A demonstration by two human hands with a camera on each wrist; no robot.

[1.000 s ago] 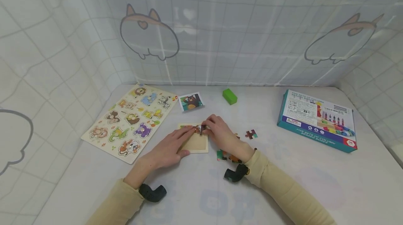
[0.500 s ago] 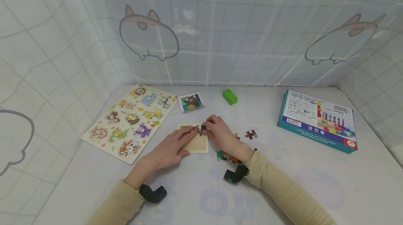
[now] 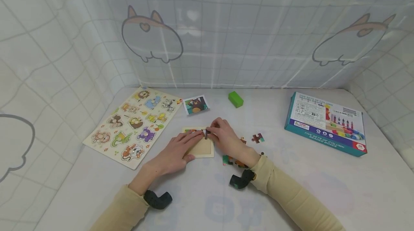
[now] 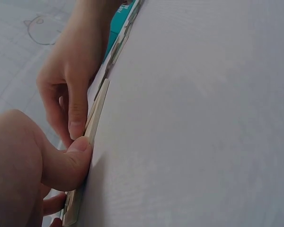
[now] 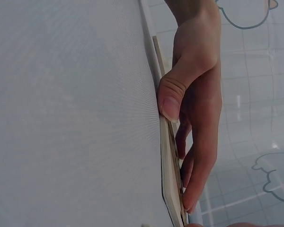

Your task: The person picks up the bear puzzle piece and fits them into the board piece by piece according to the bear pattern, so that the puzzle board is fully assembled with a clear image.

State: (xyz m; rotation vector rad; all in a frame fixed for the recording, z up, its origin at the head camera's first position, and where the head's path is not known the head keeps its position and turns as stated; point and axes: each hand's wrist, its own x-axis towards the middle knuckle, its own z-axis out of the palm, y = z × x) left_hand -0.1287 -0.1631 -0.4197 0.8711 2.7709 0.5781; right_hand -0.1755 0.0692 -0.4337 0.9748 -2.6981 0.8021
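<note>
A small square wooden puzzle tray (image 3: 202, 151) lies on the table between the two hands. Puzzle pieces sit along its far edge, partly covered by fingers. My left hand (image 3: 173, 153) reaches over the tray from the left, its extended fingers pressing on these pieces; in the right wrist view its thumb (image 5: 170, 106) rests at the tray's edge. From the right, my right hand (image 3: 225, 135) pinches a dark brown and white puzzle piece (image 3: 206, 133) at the tray's far right corner. Loose puzzle pieces (image 3: 227, 160) lie partly hidden under the right wrist.
One loose piece (image 3: 258, 138) lies right of the right hand. Behind the tray are a bear picture card (image 3: 196, 105) and a green block (image 3: 235, 99). An animal puzzle board (image 3: 132, 126) lies at left, a teal toy box (image 3: 326, 123) at right. Walls enclose the table.
The left fingers have slid slightly right along the pieces at the tray's far edge. The right hand stays almost in place, still pinching its piece.
</note>
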